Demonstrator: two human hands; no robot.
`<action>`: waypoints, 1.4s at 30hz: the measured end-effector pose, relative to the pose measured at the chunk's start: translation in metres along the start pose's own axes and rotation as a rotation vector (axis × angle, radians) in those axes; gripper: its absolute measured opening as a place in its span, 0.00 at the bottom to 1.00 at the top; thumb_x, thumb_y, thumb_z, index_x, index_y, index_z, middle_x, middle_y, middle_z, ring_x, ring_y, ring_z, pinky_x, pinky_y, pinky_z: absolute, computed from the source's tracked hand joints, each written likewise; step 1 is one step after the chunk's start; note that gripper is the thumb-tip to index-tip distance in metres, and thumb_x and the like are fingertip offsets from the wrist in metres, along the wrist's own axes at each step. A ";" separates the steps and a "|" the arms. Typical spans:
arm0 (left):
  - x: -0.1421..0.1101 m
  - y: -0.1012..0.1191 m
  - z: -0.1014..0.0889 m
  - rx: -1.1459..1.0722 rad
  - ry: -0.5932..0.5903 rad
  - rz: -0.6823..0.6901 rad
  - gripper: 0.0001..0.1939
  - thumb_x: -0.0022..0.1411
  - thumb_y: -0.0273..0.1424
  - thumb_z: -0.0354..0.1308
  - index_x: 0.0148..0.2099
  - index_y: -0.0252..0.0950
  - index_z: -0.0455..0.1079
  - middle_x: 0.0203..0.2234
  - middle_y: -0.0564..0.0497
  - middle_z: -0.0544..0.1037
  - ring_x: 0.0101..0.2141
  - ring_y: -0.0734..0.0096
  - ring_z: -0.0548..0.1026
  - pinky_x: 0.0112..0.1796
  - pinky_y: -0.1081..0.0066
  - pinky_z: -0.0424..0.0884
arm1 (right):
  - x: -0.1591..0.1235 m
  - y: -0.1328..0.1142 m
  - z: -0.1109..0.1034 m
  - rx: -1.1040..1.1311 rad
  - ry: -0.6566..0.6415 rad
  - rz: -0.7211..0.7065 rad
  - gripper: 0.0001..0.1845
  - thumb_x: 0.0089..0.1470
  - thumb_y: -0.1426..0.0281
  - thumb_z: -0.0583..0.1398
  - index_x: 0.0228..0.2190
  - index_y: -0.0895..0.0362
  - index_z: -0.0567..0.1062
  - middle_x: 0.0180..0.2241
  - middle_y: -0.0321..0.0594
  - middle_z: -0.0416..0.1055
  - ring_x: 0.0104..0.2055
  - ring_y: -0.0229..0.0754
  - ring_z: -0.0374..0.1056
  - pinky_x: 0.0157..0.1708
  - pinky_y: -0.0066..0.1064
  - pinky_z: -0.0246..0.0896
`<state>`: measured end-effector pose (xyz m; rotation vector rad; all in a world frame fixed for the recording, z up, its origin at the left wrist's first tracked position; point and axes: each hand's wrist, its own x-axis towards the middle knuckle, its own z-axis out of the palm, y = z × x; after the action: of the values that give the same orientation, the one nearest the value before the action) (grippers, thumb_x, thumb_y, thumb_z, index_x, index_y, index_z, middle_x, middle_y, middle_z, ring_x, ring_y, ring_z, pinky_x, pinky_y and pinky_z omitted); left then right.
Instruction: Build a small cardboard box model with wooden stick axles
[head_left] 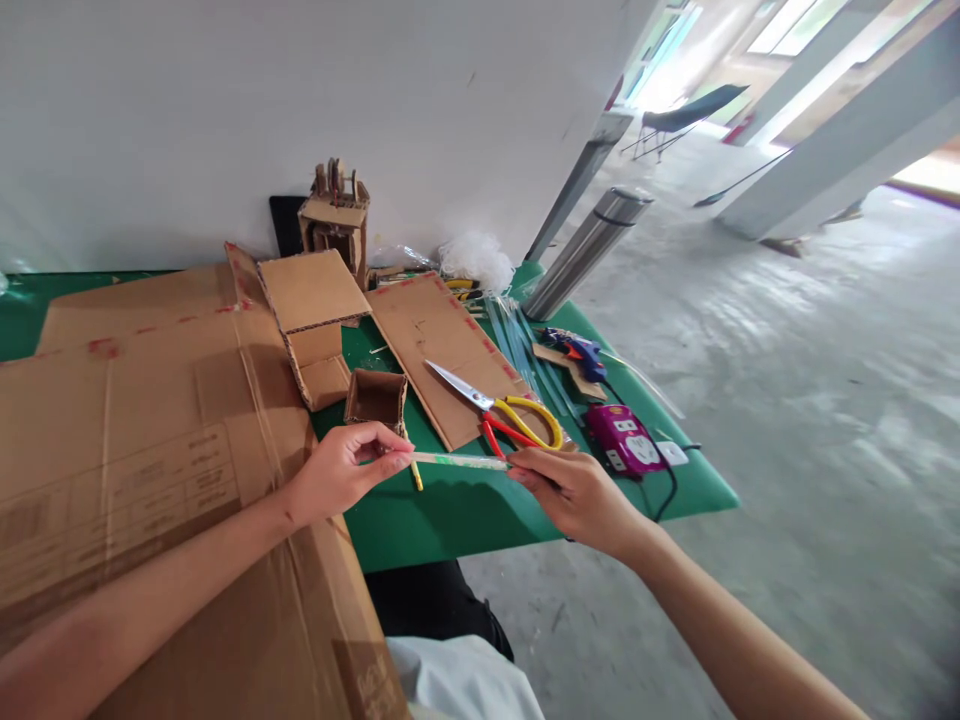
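A slim stick in a clear wrapper with green print (463,461) is stretched level between my two hands above the table's near edge. My left hand (349,468) pinches its left end between thumb and fingertips. At the other end, my right hand (574,492) has its fingers closed round it. Just beyond the right hand lie scissors (480,402) with one yellow and one red handle, blades pointing away to the left. A small open cardboard box (376,398) stands right behind my left hand, with a thin yellow-tipped stick (417,476) beside it.
Large cardboard sheets (150,400) cover the left of the green table (442,525). Further back are a cardboard model (334,225) and a flat cardboard panel (442,340). To the right are a steel flask (589,250), clear glue sticks (517,345), a blue glue gun (581,352) and a purple power strip (628,438).
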<state>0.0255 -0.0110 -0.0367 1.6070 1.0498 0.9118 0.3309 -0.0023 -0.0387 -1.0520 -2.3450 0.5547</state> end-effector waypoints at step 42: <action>0.000 0.000 0.005 0.350 -0.231 0.039 0.26 0.75 0.41 0.42 0.28 0.35 0.68 0.23 0.53 0.73 0.25 0.75 0.70 0.30 0.74 0.62 | -0.015 0.026 -0.035 -0.059 -0.115 0.129 0.13 0.66 0.65 0.54 0.39 0.54 0.78 0.34 0.44 0.80 0.33 0.43 0.76 0.32 0.32 0.68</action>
<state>0.0301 -0.0124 -0.0379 1.9746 1.0579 0.5690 0.3753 0.0073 -0.0293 -1.2357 -2.4178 0.6115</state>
